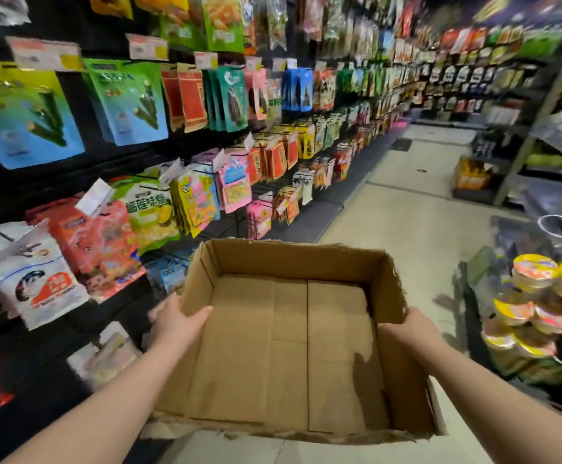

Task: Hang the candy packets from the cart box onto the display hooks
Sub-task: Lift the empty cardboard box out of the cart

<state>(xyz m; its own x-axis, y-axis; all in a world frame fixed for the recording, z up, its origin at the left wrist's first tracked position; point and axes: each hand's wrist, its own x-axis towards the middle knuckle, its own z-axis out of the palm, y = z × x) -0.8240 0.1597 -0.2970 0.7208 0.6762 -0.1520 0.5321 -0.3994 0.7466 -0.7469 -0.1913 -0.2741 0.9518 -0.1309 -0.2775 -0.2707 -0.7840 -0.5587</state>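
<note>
1 head view, forward and down

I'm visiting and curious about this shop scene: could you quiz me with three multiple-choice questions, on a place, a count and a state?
1. Where do the green-and-blue hanging snack packets lie from the open brown cardboard box? A left B right C inside
2. How many grips hold the box? A none B one C two
3. The box is: A full B half-full C empty
Answers: 1A, they hang on the left wall; 2C, left grip and right grip clasp its side walls; 3C, only its bare bottom shows.
</note>
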